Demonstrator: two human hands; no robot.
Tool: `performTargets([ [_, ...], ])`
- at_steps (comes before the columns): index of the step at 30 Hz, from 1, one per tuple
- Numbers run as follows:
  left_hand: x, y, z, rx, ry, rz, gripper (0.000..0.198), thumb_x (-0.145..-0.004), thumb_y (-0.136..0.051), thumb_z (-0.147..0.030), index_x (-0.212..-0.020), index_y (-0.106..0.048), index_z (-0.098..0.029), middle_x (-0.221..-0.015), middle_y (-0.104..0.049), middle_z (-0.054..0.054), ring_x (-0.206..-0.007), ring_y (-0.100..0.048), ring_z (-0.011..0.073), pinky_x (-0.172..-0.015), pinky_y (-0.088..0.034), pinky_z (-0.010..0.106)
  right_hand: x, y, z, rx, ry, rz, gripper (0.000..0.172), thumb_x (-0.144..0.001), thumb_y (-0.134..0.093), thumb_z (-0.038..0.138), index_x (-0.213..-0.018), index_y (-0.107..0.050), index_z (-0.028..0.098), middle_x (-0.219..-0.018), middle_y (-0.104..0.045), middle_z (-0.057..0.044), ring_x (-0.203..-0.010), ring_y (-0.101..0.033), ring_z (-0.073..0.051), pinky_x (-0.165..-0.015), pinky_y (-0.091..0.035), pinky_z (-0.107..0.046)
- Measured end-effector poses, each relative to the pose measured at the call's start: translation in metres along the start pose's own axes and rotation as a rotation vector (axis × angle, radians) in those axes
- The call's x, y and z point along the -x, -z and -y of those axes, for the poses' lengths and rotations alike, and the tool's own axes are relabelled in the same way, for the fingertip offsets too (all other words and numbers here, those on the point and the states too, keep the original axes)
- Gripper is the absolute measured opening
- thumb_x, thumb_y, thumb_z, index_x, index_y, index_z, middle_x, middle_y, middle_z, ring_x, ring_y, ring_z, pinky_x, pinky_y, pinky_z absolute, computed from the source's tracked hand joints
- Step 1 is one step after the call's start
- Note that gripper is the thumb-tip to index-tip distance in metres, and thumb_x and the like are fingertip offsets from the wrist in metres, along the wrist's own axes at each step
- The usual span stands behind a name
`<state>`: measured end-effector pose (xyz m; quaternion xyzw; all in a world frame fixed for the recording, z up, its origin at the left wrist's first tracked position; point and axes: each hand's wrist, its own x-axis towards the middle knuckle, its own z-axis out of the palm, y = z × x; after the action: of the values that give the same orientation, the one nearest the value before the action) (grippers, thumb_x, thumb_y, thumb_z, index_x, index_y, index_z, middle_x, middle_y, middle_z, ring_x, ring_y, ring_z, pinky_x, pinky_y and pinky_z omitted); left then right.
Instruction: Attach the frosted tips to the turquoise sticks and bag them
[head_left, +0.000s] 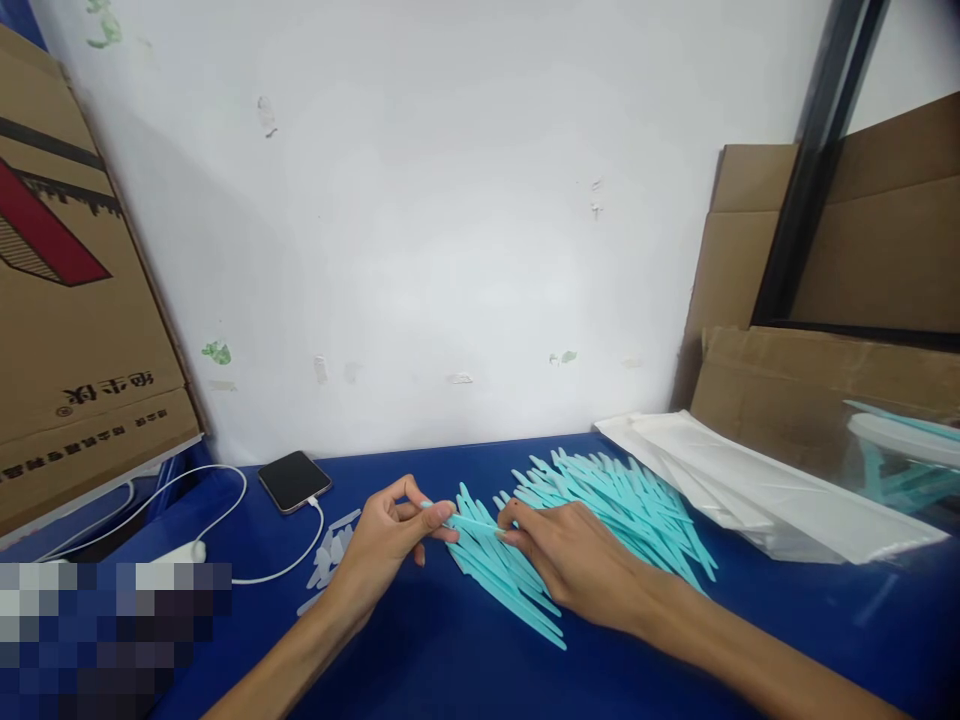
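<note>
A slim turquoise plastic stick (476, 525), shaped like an eyebrow razor, stretches level between my two hands. My left hand (386, 535) pinches its left end between thumb and fingers. At the other end, the fingertips of my right hand (577, 555) are closed on it. Below and between the hands lies a small pile of similar turquoise sticks (499, 580). Beyond my right hand a larger heap of these sticks (615, 500) spreads out, with paler tips on several. Small translucent plastic pieces (330, 552) lie left of my left wrist, partly hidden by my forearm.
On the blue table (405, 650) a phone (294, 482) is plugged into a white cable (277, 578). White plastic bags (720, 470) are stacked at the right. Cardboard boxes stand left (82, 330) and right (787, 390). A white wall (450, 230) rises behind.
</note>
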<state>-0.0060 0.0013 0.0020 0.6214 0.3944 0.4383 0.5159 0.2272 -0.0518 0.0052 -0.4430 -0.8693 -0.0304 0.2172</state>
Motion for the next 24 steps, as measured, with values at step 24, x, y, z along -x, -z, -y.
performTargets([
  [24, -0.011, 0.038, -0.003, -1.690, -0.296, -0.232, 0.031, -0.095, -0.039, -0.014, -0.101, -0.070, -0.013, -0.101, -0.070, 0.017, -0.103, -0.060, 0.0338, -0.084, -0.045, 0.042, -0.007, 0.008, -0.016, 0.320, -0.310, 0.045, 0.029, -0.099, -0.042, 0.026, -0.076, -0.057, 0.019, -0.067, -0.065, -0.002, -0.053, -0.054, -0.014, -0.050, -0.020, -0.029],
])
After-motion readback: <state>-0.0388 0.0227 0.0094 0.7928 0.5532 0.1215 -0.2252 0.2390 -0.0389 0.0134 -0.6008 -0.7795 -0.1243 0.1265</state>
